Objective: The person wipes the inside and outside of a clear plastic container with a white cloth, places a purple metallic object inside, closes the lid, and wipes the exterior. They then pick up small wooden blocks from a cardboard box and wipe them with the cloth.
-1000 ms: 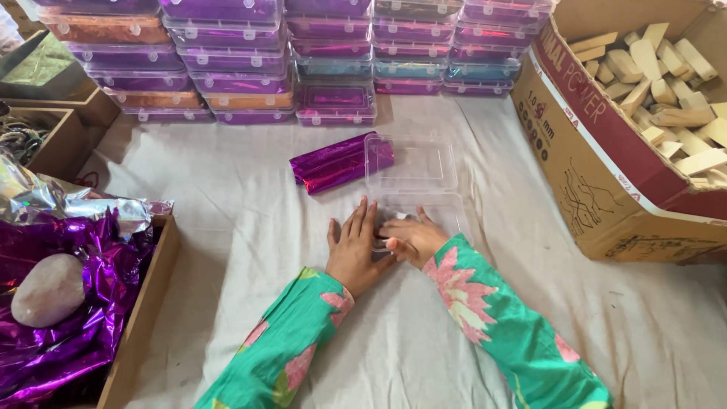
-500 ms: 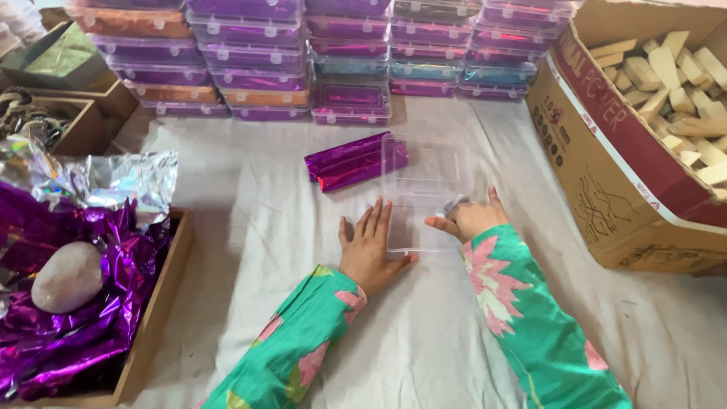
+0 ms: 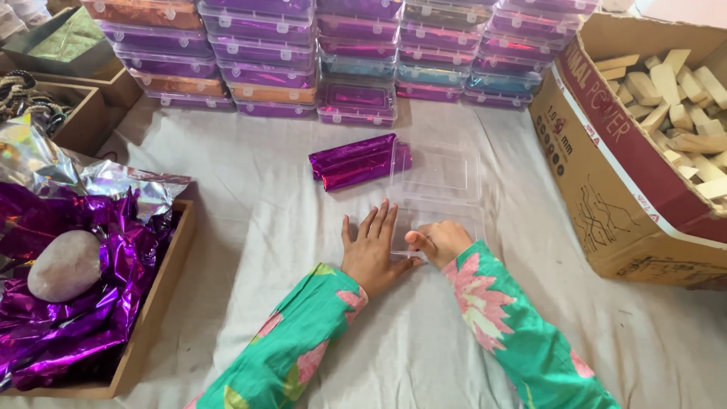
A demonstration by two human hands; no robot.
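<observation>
White cloth [image 3: 227, 227] covers the work surface, with stacked filled boxes [image 3: 303, 53] along the far edge and a cardboard carton of wooden blocks [image 3: 681, 83] on the right. Near the middle lies a clear plastic hinged box [image 3: 439, 182], open and empty, just right of purple foil-wrapped bars [image 3: 356, 160]. It looks light, thin, springy and slippery, likely to crack if squeezed; its rims seem the safest hold. The left hand [image 3: 371, 254] lies flat, fingers spread, at its near-left corner, while the right hand [image 3: 439, 241] pinches the near edge
</observation>
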